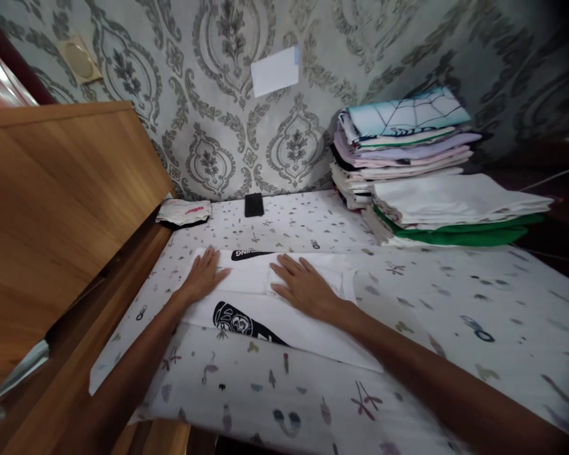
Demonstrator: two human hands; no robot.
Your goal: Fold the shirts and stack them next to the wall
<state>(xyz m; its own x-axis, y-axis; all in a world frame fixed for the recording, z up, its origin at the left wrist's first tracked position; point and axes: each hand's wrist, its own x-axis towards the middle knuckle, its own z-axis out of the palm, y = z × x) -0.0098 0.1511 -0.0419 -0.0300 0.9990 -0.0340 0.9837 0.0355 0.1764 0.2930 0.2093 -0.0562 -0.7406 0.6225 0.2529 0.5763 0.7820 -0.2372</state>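
A white garment with black printed patches, probably a shirt, [246, 303] lies partly folded on a patterned white sheet [275, 392]. My left hand [201, 275] rests palm down on its left part, fingers outstretched. Flat on the right part of the cloth is my right hand [308, 287], its fingers spread. Neither hand grips anything. One black print shows at the far edge between the hands, another on the near side with a round emblem. The cloth beneath both palms is hidden.
Folded clothes stand in a tall stack [403, 151] by the wall, with a shorter white and green pile [459, 208] in front. A dark flat object [254, 205] and a small folded cloth [184, 212] lie at the back. A wooden panel [76, 208] borders the left.
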